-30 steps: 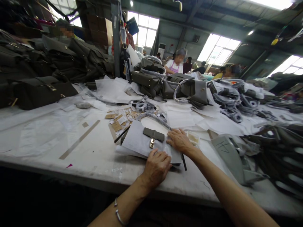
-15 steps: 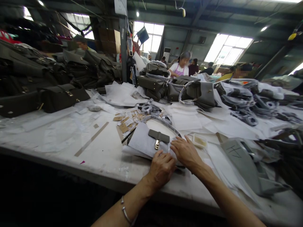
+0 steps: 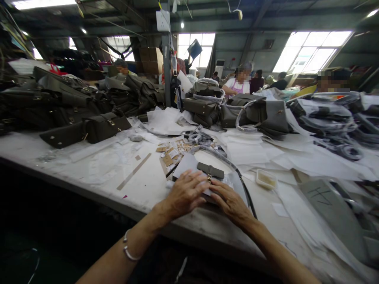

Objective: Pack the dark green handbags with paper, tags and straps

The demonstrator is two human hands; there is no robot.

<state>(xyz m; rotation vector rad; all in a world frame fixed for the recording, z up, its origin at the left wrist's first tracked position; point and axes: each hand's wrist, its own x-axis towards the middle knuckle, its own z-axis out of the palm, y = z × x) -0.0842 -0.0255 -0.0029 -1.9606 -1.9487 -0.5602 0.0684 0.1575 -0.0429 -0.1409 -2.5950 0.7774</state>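
Note:
A grey leather flap piece [image 3: 210,170] with a small gold clasp lies on white paper [image 3: 186,162] near the front edge of the long white table [image 3: 142,189]. My left hand [image 3: 185,193] lies flat on the paper, fingers spread, just left of the clasp. Next to it, my right hand [image 3: 229,201] presses down just below and right of the clasp, fingers pointing toward the left hand. Neither hand is closed around anything. The part of the piece beneath my hands is hidden.
Dark olive handbags [image 3: 97,126] are piled at the left and back. Paper tags [image 3: 173,150], a thin ruler strip [image 3: 134,171], a small shallow tray [image 3: 266,178], grey straps [image 3: 340,130] and paper sheets cover the table. Other people work at the far side.
The view has swung right and tilted up. My left hand slid forward onto the paper beside the clasp, and my right hand drew back and toward it, so the two hands now meet.

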